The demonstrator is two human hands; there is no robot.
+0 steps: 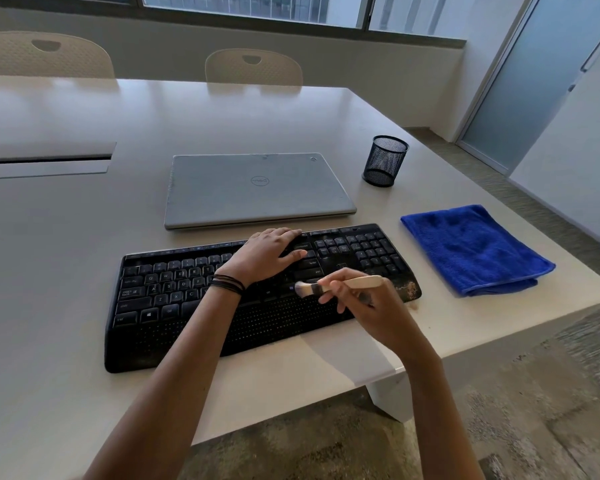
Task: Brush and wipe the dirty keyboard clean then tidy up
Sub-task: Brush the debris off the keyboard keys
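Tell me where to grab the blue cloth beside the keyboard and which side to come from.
Pinch the blue cloth at its near edge, coming from the front with the right hand. It lies flat and folded, and the stacked layers show along that edge, so a pinch there should lift them together. That hand holds the brush, so set it down first.

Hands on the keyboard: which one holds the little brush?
The right hand pinches the brush by its pale handle. The left hand rests on the keyboard with straight fingers and holds nothing.
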